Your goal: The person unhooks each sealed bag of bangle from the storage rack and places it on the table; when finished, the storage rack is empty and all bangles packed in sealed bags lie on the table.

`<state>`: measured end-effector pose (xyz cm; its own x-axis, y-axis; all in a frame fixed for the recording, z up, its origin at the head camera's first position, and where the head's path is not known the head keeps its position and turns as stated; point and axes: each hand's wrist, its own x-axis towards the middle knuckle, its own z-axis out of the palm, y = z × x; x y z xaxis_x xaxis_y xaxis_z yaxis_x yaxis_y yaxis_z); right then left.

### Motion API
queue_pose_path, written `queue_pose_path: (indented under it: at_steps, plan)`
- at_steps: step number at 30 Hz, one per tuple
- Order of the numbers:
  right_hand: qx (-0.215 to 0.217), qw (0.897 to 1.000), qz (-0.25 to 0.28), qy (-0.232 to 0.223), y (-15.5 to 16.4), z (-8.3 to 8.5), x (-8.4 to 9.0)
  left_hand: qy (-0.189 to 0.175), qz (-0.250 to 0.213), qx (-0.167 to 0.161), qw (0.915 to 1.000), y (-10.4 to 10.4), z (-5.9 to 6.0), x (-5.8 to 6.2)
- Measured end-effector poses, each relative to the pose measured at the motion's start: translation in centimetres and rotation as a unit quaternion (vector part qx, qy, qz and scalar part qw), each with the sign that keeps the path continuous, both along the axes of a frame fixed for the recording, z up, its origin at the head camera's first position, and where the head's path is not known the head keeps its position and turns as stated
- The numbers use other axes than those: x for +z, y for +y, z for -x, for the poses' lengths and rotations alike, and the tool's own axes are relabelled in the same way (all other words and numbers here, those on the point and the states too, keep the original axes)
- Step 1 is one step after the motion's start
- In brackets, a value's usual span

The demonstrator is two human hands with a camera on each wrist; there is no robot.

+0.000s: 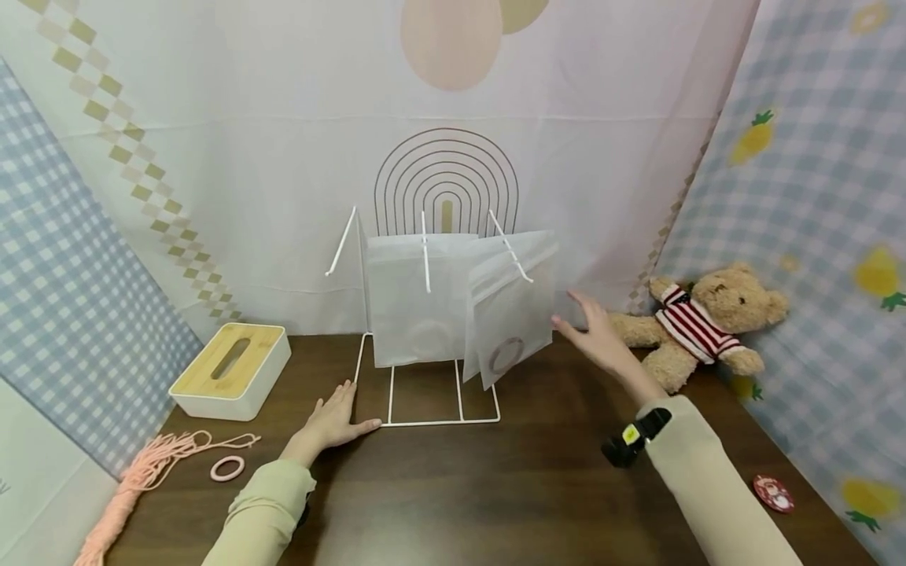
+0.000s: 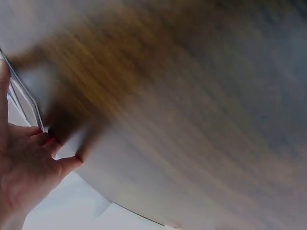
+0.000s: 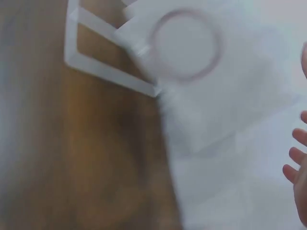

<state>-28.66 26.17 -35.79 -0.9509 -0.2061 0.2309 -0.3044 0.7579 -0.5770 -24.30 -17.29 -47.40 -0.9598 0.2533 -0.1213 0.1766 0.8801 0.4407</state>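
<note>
A white wire rack (image 1: 439, 424) stands on the table, with three prongs slanting forward at its top. Frosted zip bags hang from the middle and right prongs. A ring shows faintly through the middle bag (image 1: 403, 299), and a pinkish ring (image 1: 506, 356) shows through the front right bag (image 1: 520, 306), which hangs askew. My left hand (image 1: 331, 420) rests by the rack's front left corner, fingers spread, thumb at the front bar. Just right of the hanging bags, my right hand (image 1: 598, 334) is raised with fingers extended, holding nothing. In the right wrist view its fingers (image 3: 300, 136) appear at the edge.
A white tissue box (image 1: 230, 373) with a wooden lid stands at left. Nearer lie a pink ring (image 1: 227, 468) and a bundle of pink cord (image 1: 123, 491). A teddy bear (image 1: 697, 326) leans at back right, and a round red badge (image 1: 774, 494) lies at the right.
</note>
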Motion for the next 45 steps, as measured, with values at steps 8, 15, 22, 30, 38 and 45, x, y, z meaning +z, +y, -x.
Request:
queue_pose_path:
  at_steps: [8,15,22,30,38,45]
  plan:
    - [-0.008,0.985,0.163,0.064,-3.1,1.1,4.1,-0.006,-0.005,-0.001,1.0000,0.3,-0.1,0.3]
    - [-0.021,0.967,0.223,0.122,-4.7,1.4,5.1,-0.011,-0.006,0.012,0.9998,0.0,0.0,0.4]
    - [-0.006,0.971,0.233,0.053,-4.5,2.3,6.4,-0.014,-0.001,0.014,0.9998,-0.1,0.3,0.3]
    - [-0.005,0.973,0.231,0.031,-4.7,1.9,7.3,-0.013,-0.006,0.015,0.9998,0.1,0.0,0.3]
    - [-0.026,0.961,0.264,0.077,-3.9,2.0,6.3,-0.019,-0.009,0.017,0.9996,0.0,-0.1,0.3]
    - [0.058,0.924,0.376,0.019,-2.0,0.5,6.7,-0.019,-0.004,0.012,0.9997,0.2,0.0,0.6]
